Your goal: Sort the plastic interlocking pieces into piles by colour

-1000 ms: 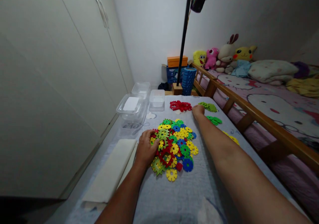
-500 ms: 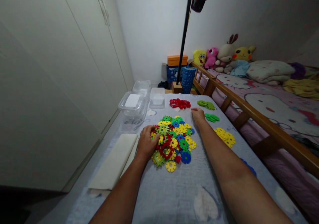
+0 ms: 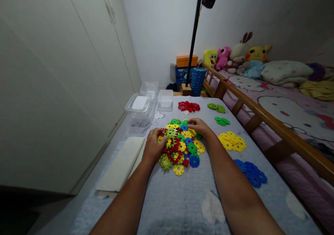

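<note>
A mixed pile of coloured plastic snowflake pieces [image 3: 182, 146] lies in the middle of a table with a pale blue cloth [image 3: 182, 200]. My left hand [image 3: 154, 146] rests on the pile's left edge, fingers curled over pieces. At the pile's far side my right hand [image 3: 199, 126] has its fingers bent down onto the pieces; what either hand holds is hidden. Sorted groups lie apart: red pieces [image 3: 189, 106], light green pieces [image 3: 216, 107], dark green pieces [image 3: 222, 120], yellow pieces [image 3: 232, 141] and blue pieces [image 3: 250, 172].
Clear plastic containers [image 3: 141, 108] [image 3: 165, 99] stand at the table's far left, with a white folded pad [image 3: 122, 165] on the left edge. A wooden bed rail [image 3: 271, 123] runs along the right; plush toys [image 3: 235, 55] sit on the bed. A black pole [image 3: 194, 36] rises behind the table.
My right hand has drawn back from beside the red group to the mixed pile's far edge. The view has shifted, bringing the yellow and blue groups into sight. My left hand stays put.
</note>
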Available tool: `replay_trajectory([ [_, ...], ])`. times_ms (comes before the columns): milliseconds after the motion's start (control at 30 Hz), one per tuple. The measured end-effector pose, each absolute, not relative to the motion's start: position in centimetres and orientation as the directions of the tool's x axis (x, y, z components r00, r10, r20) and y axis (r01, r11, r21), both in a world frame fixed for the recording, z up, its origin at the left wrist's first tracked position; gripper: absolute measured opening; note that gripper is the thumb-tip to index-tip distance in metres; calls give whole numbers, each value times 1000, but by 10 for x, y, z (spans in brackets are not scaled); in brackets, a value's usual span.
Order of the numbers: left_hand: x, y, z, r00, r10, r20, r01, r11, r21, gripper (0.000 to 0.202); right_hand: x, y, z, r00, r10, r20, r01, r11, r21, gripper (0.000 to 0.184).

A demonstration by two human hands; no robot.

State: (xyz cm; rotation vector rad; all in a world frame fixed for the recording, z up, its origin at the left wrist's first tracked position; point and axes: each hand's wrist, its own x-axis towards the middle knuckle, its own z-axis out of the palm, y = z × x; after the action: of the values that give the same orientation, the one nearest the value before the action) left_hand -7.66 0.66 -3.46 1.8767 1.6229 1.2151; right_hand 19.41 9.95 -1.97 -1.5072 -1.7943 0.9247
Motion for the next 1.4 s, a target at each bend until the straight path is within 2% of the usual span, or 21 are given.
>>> replay_trajectory([
  [100,-77,6,-33,-56,933,356,599,-254,759,21,189,98,-16,-219,972,86,684,215,-697,27],
  [267,-77,6,-30,-58,937,345,599,-244,763,22,179,93,-8,-258,965,53,780,241,-577,25],
  [367,-78,5,-30,-53,935,351,600,-251,759,21,175,91,-6,-255,964,75,751,247,-612,20],
  [567,-77,6,-32,-47,935,351,595,-257,762,22,182,91,0,-274,962,-6,523,144,-840,11],
  [767,-77,7,-32,-49,937,346,595,-251,764,23,202,85,26,-201,975,100,391,173,-904,12],
  [867,-77,8,-34,-38,935,353,603,-260,754,23,210,76,37,-166,983,84,351,139,-926,13],
  [1033,-77,7,-35,2,916,400,657,-303,691,24,237,50,48,-148,989,-7,438,59,-897,14],
  [1400,-75,1,-36,54,892,449,740,-338,581,32,320,-34,45,-71,993,-97,632,-30,-774,25],
])
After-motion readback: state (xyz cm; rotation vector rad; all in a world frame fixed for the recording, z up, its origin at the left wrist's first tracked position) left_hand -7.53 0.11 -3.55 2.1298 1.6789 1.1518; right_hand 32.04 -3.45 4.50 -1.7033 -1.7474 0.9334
